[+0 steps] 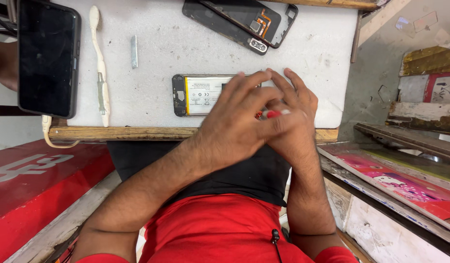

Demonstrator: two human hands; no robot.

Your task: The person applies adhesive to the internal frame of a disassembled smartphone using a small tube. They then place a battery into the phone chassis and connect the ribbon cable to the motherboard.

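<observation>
The opened phone (200,95) is steadied under the spread left hand (239,122) while a red tool (273,113) is pinched by the right hand (295,124), so careful prying seems called for.

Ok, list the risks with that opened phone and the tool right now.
1. The left hand and right hand overlap above the opened phone, hiding the red-handled tool; its unseen tip might slip onto the exposed battery.
2. The black phone overhangs the white pad's left edge and might be knocked off.
</observation>
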